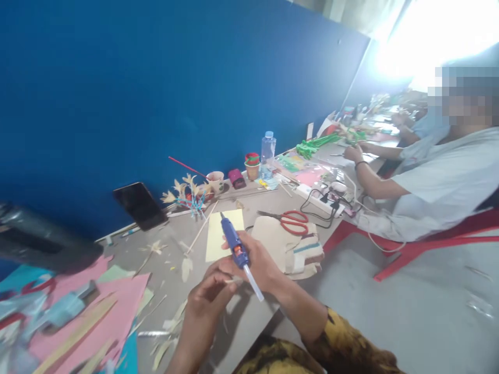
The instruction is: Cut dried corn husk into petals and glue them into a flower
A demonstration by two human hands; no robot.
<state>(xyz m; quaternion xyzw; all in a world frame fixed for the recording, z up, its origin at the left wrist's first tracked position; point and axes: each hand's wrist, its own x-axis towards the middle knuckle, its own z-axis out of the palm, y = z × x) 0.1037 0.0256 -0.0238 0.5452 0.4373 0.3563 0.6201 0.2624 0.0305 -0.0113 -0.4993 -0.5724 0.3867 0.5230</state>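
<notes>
A blue hot glue gun [234,240] with a clear glue stick out of its back is gripped by my right hand [260,262], its nozzle tilted up and away. My left hand [208,304] is closed just beside it, thumb and finger pinching a small pale strip [233,281] whose kind I cannot make out. The two hands meet at the fingertips. Beyond them lies a yellow sheet of paper [213,240]. Red-handled scissors [294,223] rest on a folded beige cloth [267,241] to the right.
Cream paper-like flowers [189,189], a phone [140,205], cups and a water bottle [268,156] line the blue wall. Coloured paper [128,301] and a dark cylinder [47,239] are at left. A power strip [319,201] stands right, near a seated co-worker [440,166].
</notes>
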